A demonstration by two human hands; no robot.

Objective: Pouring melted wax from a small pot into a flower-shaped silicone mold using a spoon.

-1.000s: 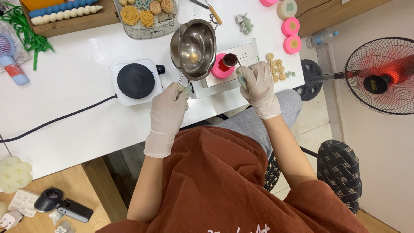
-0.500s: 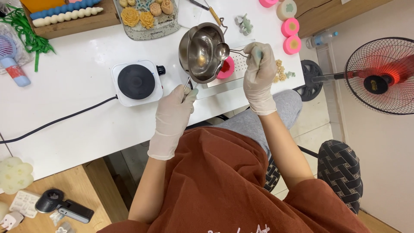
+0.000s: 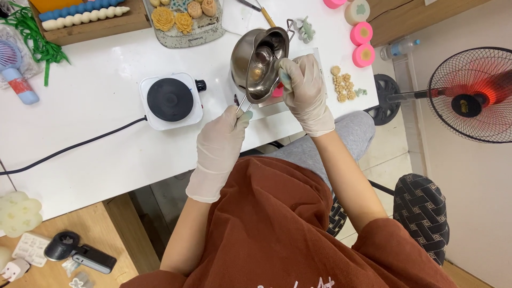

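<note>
— Where is the small shiny steel melting pot (image 3: pixel 258 64)?

— Tilted above the white surface (image 3: pixel 106 133), right of the white electric hotplate with the black disc (image 3: pixel 170 100). The gloved left hand (image 3: pixel 221 144) has its fingers clamped on the thin handle.

— And the gloved right hand (image 3: pixel 305 92)?

— Its fingers are curled together against the pot's rim, over a pink round mould (image 3: pixel 278 92).

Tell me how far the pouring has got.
In hand: the left hand grips the handle of the tilted steel melting pot, and the right hand steadies its rim over the pink round mould. Done: two pink moulds beside it look filled. Left: wax remains in the pot.
</note>
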